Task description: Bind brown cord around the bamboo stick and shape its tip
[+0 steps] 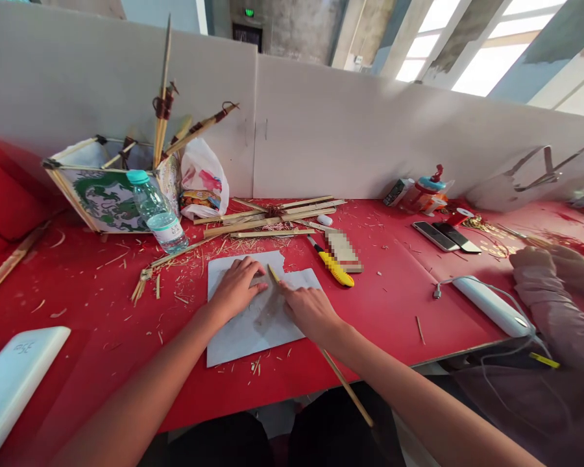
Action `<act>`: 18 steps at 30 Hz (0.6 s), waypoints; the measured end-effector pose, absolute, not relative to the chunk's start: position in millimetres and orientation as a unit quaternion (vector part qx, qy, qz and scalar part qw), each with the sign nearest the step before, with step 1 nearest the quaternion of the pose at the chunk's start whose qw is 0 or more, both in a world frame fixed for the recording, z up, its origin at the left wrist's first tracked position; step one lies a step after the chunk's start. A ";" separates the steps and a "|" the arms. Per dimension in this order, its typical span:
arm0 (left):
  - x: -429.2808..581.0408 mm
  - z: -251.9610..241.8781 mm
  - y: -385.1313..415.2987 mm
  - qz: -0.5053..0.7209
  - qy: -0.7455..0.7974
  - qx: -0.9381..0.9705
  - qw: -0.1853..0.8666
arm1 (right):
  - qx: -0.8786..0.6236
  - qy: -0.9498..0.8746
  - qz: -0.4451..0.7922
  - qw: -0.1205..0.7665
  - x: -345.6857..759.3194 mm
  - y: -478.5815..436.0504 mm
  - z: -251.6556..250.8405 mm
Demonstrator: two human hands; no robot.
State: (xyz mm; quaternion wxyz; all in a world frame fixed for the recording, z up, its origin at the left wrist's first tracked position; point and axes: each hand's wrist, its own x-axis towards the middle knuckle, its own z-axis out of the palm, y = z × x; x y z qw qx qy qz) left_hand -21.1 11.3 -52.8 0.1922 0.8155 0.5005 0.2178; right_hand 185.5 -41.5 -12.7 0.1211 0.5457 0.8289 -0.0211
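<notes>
A sheet of white paper [233,347] with a torn top edge lies on the red tabletop in front of me. My left hand [241,283] rests on its upper left part, fingers lying on the sheet and thumb apart, with nothing seen in it. My right hand [311,310] is closed around a thin bamboo stick [346,384]. The stick's tip points up between my hands, and its other end runs under my wrist past the table edge. Just beyond my right hand are a yellow utility knife [338,269] and a blurred, pale block [343,251].
Bamboo strips [272,220] and shavings are scattered behind the paper. A water bottle [160,217] leans by a dragon-patterned lantern frame [111,201]. At right are phones [435,236], a white power bank [491,305] and another person's sleeve [549,305]. A white board [22,363] lies at left.
</notes>
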 end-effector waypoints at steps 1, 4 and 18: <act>-21.2 -53.2 11.3 0.219 0.500 0.816 0.191 | 0.545 0.828 -0.027 0.129 188.8 -47.0 -12.8; -21.3 -53.4 10.8 0.220 0.493 0.821 0.185 | 0.548 0.823 -0.036 0.141 192.8 -51.2 -11.5; -20.7 -53.5 10.0 0.219 0.495 0.822 0.179 | 0.532 0.839 -0.038 0.107 188.9 -42.7 -9.6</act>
